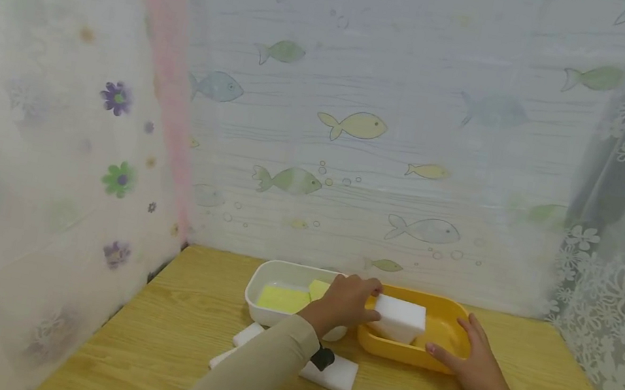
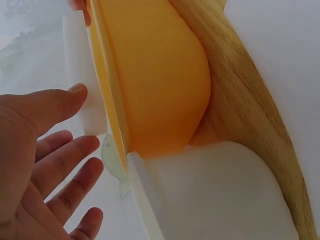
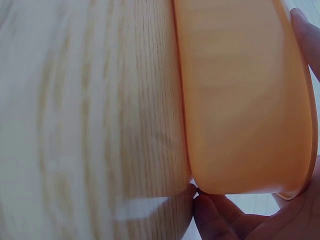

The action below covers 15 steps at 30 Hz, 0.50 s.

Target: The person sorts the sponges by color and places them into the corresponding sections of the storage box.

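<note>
My left hand (image 1: 345,303) pinches the left end of a white sponge block (image 1: 401,315) between thumb and forefinger, the other fingers spread in the left wrist view. Tilted, the block sits partly inside an orange plastic tray (image 1: 406,354), its top above the rim. At the tray's right end, my right hand (image 1: 476,366) holds the tray, thumb at the front rim and fingers round the end wall. The right wrist view has fingertips (image 3: 212,212) at the tray's lower corner. Left of it stands a white tray (image 1: 257,293) with yellow sponge pieces (image 1: 282,300) inside, partly behind my left hand.
Several white sponge pieces (image 1: 335,373) lie on the wooden table (image 1: 171,337) in front of the white tray, partly under my left forearm. Sheer curtains with fish (image 1: 361,125) and flowers hang behind and at both sides of the table.
</note>
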### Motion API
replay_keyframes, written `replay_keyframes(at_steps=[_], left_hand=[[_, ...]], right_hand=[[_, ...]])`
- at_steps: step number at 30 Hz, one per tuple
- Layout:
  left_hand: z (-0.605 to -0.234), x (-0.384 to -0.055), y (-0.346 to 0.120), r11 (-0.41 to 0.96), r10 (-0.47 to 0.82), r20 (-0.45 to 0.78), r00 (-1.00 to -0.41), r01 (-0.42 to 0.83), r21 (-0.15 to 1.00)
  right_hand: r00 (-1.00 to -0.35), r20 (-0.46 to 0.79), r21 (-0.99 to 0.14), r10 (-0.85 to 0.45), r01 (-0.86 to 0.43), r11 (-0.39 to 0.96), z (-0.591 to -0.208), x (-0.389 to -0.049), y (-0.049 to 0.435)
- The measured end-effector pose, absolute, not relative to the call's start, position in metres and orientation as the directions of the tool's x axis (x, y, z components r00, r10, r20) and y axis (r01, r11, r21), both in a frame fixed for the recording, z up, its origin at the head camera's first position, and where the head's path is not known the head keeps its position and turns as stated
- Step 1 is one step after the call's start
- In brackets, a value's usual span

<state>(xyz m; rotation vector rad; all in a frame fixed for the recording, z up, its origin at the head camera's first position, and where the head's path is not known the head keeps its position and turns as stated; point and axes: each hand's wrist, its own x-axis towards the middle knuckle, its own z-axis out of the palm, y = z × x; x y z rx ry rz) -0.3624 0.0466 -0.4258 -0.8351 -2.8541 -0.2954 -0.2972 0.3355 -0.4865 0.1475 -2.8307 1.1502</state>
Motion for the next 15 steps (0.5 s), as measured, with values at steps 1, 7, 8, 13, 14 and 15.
replay_keyframes(at_steps=[1,7,8,13,14,15], left_hand=[[-0.426,-0.363,0.047,0.826,0.517,0.192,-0.835,0.545,0.147],[-0.428,-0.368,0.053,0.835,0.520,0.159,-0.839,0.539,0.114],[-0.430,-0.369,0.054,0.837,0.519,0.160,-0.840,0.537,0.104],[-0.435,-0.371,0.061,0.855,0.501,0.152,-0.852,0.514,0.069],[-0.436,-0.371,0.062,0.858,0.496,0.147,-0.856,0.509,0.066],[-0.437,-0.371,0.062,0.861,0.492,0.142,-0.859,0.504,0.063]], right_hand=[[-0.992,0.112,-0.691,-0.057,-0.119,0.713,-0.487,-0.297,0.336],[-0.993,0.106,-0.701,-0.057,-0.115,0.704,-0.486,-0.298,0.336],[-0.993,0.108,-0.701,-0.057,-0.117,0.703,-0.486,-0.298,0.336],[-0.989,0.128,-0.708,-0.068,-0.139,0.692,-0.488,-0.297,0.336],[-0.989,0.131,-0.709,-0.071,-0.143,0.690,-0.488,-0.297,0.335],[-0.988,0.134,-0.709,-0.072,-0.146,0.690,-0.488,-0.297,0.335]])
